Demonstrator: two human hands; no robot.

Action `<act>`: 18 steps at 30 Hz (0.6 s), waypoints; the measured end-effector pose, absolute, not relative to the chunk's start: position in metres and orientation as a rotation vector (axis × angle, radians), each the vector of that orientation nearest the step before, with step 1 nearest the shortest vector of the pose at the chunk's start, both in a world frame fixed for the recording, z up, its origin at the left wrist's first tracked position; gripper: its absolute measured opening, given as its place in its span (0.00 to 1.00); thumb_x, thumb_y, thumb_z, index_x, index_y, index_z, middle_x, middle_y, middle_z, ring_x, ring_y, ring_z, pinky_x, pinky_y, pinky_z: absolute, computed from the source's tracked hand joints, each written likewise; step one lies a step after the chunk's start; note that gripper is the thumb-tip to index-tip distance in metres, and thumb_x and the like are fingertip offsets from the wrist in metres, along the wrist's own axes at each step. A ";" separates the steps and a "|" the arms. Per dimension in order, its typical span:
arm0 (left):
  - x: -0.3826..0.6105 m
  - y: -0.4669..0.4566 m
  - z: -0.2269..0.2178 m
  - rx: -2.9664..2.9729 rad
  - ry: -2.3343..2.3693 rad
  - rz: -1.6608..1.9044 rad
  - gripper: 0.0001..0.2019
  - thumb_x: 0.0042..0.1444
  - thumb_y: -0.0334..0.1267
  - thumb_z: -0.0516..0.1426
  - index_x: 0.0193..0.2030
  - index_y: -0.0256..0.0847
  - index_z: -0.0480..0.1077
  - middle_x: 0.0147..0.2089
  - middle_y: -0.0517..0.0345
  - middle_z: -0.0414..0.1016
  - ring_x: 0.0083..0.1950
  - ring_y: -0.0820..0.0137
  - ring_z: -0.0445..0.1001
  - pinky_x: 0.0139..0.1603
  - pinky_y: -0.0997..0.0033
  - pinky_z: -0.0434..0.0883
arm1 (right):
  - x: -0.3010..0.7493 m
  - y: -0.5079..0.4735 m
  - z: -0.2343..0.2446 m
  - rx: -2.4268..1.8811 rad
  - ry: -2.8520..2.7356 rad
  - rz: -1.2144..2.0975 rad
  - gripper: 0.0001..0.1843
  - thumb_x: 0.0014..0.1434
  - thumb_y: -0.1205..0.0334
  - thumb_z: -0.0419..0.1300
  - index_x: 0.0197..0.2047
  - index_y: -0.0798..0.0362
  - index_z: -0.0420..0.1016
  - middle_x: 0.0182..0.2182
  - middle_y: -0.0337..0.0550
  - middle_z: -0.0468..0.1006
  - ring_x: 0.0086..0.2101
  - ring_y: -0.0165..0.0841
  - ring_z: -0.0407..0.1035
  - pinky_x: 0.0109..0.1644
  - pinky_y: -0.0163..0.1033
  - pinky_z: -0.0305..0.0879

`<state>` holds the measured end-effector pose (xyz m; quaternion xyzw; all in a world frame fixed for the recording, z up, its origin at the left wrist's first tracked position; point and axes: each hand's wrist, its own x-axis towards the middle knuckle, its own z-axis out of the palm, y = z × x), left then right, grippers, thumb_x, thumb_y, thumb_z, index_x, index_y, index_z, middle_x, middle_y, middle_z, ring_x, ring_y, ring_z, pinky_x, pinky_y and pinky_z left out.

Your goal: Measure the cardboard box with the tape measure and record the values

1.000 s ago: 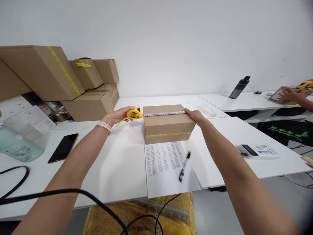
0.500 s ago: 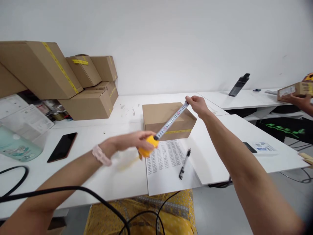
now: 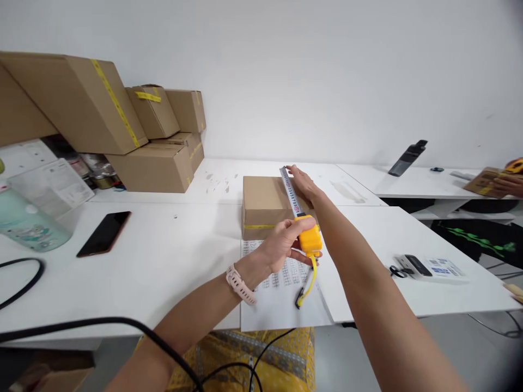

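Note:
My left hand (image 3: 284, 239) is closed round the yellow case of a tape measure (image 3: 310, 237), whose yellow wrist strap dangles below. The pulled-out blade (image 3: 291, 190) runs away from me across the top of a cardboard box (image 3: 261, 196). At the far end of the blade is my right hand (image 3: 302, 181), thumb and fingers on its tip by the box's back edge. Under the case, a printed sheet (image 3: 269, 310) lies in front of the box. A pen (image 3: 300, 298) rests on it, partly hidden by the strap and hand.
Several taped cardboard boxes (image 3: 151, 169) are stacked at left, near a phone (image 3: 104, 234) and a teal bottle (image 3: 32, 223). A black cable (image 3: 122, 321) crosses the front. Scissors (image 3: 400, 271) and a dark bottle (image 3: 407, 158) are at right, where another person's hand (image 3: 510, 185) holds a box.
The tape measure has swung from a diagonal across the box to a nearly front-to-back line. My left hand moved right; my right hand moved left. Some blade has gone back in.

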<state>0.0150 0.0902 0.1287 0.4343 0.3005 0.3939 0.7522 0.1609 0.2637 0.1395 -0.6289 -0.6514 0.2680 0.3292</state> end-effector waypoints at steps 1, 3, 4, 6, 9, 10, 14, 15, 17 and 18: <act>0.016 0.092 0.127 0.941 0.652 0.855 0.24 0.46 0.56 0.67 0.38 0.38 0.68 0.31 0.56 0.72 0.30 0.65 0.80 0.24 0.68 0.77 | 0.160 0.262 0.140 -1.658 -1.733 0.682 0.35 0.67 0.31 0.38 0.66 0.37 0.67 0.70 0.41 0.63 0.69 0.50 0.52 0.71 0.59 0.49; 0.019 0.093 0.123 0.932 0.648 0.854 0.23 0.47 0.56 0.66 0.37 0.38 0.69 0.31 0.55 0.73 0.29 0.66 0.79 0.24 0.69 0.77 | 0.159 0.263 0.140 -1.666 -1.771 0.635 0.36 0.66 0.31 0.38 0.67 0.37 0.66 0.71 0.42 0.62 0.70 0.53 0.49 0.71 0.63 0.45; 0.020 0.093 0.121 0.932 0.647 0.853 0.23 0.47 0.56 0.66 0.36 0.38 0.69 0.31 0.55 0.73 0.29 0.66 0.79 0.24 0.69 0.76 | 0.158 0.264 0.140 -1.675 -1.790 0.622 0.37 0.67 0.32 0.37 0.67 0.37 0.66 0.70 0.43 0.62 0.70 0.53 0.49 0.71 0.64 0.44; 0.022 0.091 0.117 0.932 0.640 0.847 0.23 0.46 0.56 0.66 0.36 0.38 0.70 0.30 0.55 0.73 0.28 0.66 0.79 0.24 0.70 0.76 | 0.156 0.271 0.137 -1.706 -1.827 0.593 0.36 0.68 0.34 0.35 0.65 0.38 0.69 0.68 0.46 0.66 0.68 0.54 0.53 0.70 0.65 0.45; 0.024 0.089 0.114 0.923 0.630 0.844 0.23 0.45 0.56 0.67 0.36 0.37 0.70 0.30 0.55 0.73 0.29 0.66 0.79 0.24 0.69 0.76 | 0.155 0.285 0.131 -1.758 -1.892 0.522 0.33 0.68 0.37 0.37 0.57 0.41 0.74 0.60 0.49 0.75 0.64 0.52 0.59 0.69 0.63 0.47; 0.024 0.089 0.114 0.918 0.627 0.847 0.23 0.45 0.56 0.67 0.36 0.37 0.71 0.31 0.54 0.73 0.29 0.66 0.79 0.25 0.69 0.77 | 0.154 0.289 0.129 -1.767 -1.920 0.491 0.31 0.68 0.38 0.38 0.55 0.42 0.75 0.59 0.49 0.76 0.63 0.51 0.60 0.69 0.63 0.47; 0.024 0.088 0.115 0.894 0.629 0.859 0.23 0.44 0.55 0.67 0.37 0.38 0.71 0.32 0.54 0.74 0.30 0.67 0.78 0.24 0.69 0.77 | 0.155 0.298 0.123 -1.767 -2.062 0.323 0.28 0.70 0.42 0.37 0.52 0.43 0.73 0.58 0.48 0.77 0.60 0.51 0.62 0.67 0.64 0.50; 0.025 0.088 0.115 0.890 0.633 0.861 0.23 0.44 0.55 0.67 0.37 0.39 0.70 0.33 0.55 0.73 0.30 0.67 0.78 0.24 0.69 0.77 | 0.154 0.298 0.122 -1.770 -2.085 0.289 0.28 0.70 0.43 0.37 0.51 0.44 0.73 0.58 0.49 0.77 0.60 0.51 0.63 0.66 0.64 0.51; 0.026 0.088 0.115 0.892 0.631 0.863 0.22 0.45 0.55 0.67 0.37 0.39 0.70 0.33 0.55 0.73 0.30 0.67 0.78 0.24 0.69 0.77 | 0.153 0.297 0.121 -1.773 -2.094 0.259 0.28 0.70 0.43 0.36 0.49 0.45 0.73 0.57 0.50 0.77 0.59 0.52 0.63 0.65 0.64 0.52; 0.027 0.089 0.114 0.897 0.628 0.864 0.22 0.46 0.54 0.67 0.37 0.39 0.70 0.33 0.55 0.73 0.31 0.67 0.78 0.25 0.69 0.77 | 0.153 0.296 0.121 -1.768 -2.087 0.264 0.28 0.70 0.42 0.37 0.49 0.45 0.73 0.57 0.50 0.77 0.59 0.52 0.63 0.65 0.63 0.52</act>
